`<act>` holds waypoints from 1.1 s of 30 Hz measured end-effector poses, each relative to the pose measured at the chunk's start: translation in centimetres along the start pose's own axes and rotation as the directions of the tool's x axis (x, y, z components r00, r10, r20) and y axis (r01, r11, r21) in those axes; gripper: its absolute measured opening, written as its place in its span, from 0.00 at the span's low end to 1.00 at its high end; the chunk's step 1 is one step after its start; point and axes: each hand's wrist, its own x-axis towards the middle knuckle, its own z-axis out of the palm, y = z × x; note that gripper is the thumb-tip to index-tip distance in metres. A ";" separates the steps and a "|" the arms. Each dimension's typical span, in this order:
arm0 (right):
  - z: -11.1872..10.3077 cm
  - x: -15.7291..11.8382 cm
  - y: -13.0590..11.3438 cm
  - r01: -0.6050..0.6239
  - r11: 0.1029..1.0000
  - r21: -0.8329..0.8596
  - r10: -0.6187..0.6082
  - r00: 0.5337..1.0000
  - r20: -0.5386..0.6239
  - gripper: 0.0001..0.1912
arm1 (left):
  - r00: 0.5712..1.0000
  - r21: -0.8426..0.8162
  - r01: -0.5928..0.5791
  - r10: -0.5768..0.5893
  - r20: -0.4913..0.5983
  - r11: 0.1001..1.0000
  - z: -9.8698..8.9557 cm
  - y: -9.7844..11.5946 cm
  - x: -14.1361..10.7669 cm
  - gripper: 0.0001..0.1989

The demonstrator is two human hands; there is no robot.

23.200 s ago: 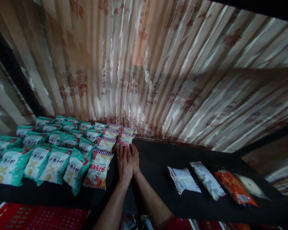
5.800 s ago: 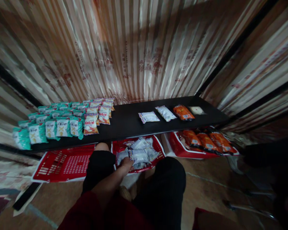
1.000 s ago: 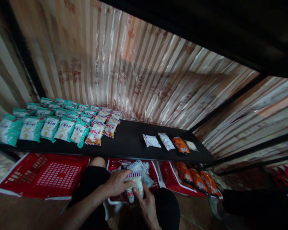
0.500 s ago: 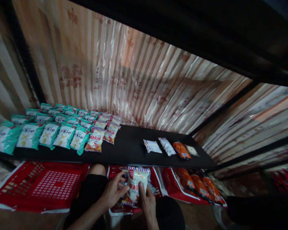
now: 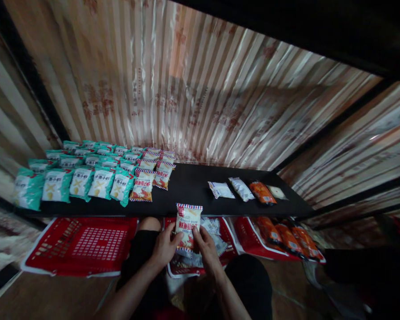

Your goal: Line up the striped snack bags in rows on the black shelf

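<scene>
Between my two hands is an upright snack bag point(image 5: 188, 226), white with red lettering and striped ends. My left hand point(image 5: 166, 247) grips its lower left side, and my right hand point(image 5: 206, 248) grips the right edge, thumb on the front. Below the bag, the middle red basket point(image 5: 229, 242) holds several similar bags. On the black shelf point(image 5: 186, 189) ahead, matching snack bags point(image 5: 142, 185) stand in rows, touching or close to several teal-and-white snack bags point(image 5: 101, 182) on their left.
Two white packets point(image 5: 221, 190), an orange packet point(image 5: 262, 192) and a pale packet point(image 5: 277, 192) lie toward the shelf's right. A red basket point(image 5: 102, 244) sits below left; another red basket point(image 5: 248, 235) with orange packets is below right. A dark beam point(image 5: 286, 35) crosses overhead.
The snack bag has risen out from over the basket toward the shelf's front edge and stands straighter, with both hands around it. The view has shifted slightly, moving the shelf rightward and up.
</scene>
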 end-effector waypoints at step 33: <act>6.3 9.7 0.4 0.024 0.986 0.162 -0.020 0.999 -0.025 0.20 | 0.876 0.426 -0.139 0.311 -0.368 0.894 -3.7 -0.8 6.1 0.18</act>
